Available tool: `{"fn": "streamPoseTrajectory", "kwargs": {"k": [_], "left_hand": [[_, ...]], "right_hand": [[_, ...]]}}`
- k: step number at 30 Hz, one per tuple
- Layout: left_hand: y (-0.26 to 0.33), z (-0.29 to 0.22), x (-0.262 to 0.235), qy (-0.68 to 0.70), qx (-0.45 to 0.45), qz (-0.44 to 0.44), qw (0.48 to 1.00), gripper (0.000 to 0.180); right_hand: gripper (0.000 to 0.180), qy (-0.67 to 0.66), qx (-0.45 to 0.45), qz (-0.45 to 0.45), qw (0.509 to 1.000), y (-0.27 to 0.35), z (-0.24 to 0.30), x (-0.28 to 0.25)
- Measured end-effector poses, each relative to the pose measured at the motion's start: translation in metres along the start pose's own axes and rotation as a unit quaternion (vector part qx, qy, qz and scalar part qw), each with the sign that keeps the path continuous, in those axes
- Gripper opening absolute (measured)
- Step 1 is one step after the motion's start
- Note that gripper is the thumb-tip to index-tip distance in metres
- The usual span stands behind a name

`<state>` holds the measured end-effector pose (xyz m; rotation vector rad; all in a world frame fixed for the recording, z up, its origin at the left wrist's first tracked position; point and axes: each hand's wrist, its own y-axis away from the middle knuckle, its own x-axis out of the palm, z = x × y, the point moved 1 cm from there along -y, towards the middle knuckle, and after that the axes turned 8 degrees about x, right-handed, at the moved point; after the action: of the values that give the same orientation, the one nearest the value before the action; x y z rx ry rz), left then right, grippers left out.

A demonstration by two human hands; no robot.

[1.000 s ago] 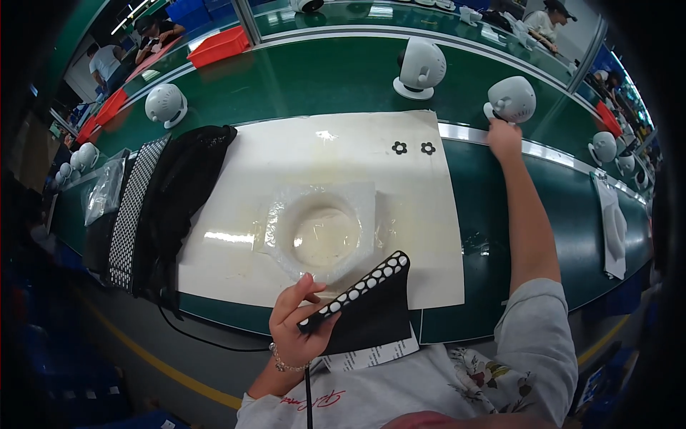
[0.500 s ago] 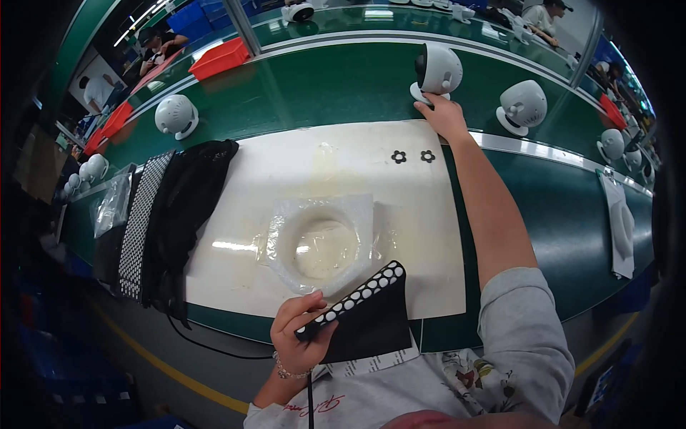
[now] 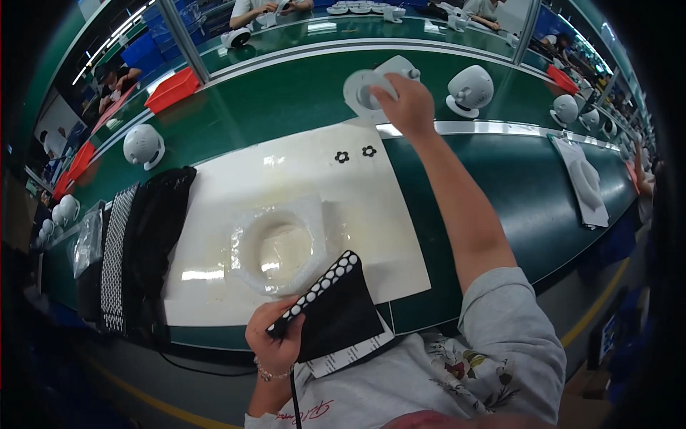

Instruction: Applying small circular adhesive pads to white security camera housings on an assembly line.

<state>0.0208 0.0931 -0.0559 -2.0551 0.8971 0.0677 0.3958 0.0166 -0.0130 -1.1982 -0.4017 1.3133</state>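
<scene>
While the right hand (image 3: 404,107) stretched far out across the green counter (image 3: 500,193), its fingers (image 3: 382,91) were curled around a white round device (image 3: 371,89), gripping it at its rim with the flat circular base turned toward the camera. That device was lifted slightly and tilted, just beyond the far edge of the white mat (image 3: 286,214), with most of its body showing to the left of and above the fingers. Close to the body, the left hand (image 3: 275,343) was closed around the end of a black strip with white dots (image 3: 318,293), which ran up and to the right from the fist. A black sheet (image 3: 336,318) hung beneath that strip, partly covering the mat's near edge. Between the two hands, a clear plastic tray with a round hollow (image 3: 279,247) lay on the mat, and two small black flower-shaped parts (image 3: 355,154) lay near its far edge, just below the right wrist. Another white round device (image 3: 469,91) stood to the right of the held one, apart from it. A pile of black mesh pieces (image 3: 143,243) lay at the mat's left side.
</scene>
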Motion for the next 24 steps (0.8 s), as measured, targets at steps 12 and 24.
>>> {"fn": "streamPoseTrajectory", "kwargs": {"k": [12, 24], "left_hand": [[-0.002, 0.003, -0.004, 0.016, -0.035, 0.007, 0.999, 0.019], [0.006, 0.009, -0.008, 0.103, -0.126, -0.080, 0.984, 0.017]], "right_hand": [[0.027, -0.448, 0.316, 0.464, 0.696, 0.070, 0.170, -0.038], [0.045, -0.381, -0.092, 0.417, 0.820, 0.122, 0.130, -0.075]]}}
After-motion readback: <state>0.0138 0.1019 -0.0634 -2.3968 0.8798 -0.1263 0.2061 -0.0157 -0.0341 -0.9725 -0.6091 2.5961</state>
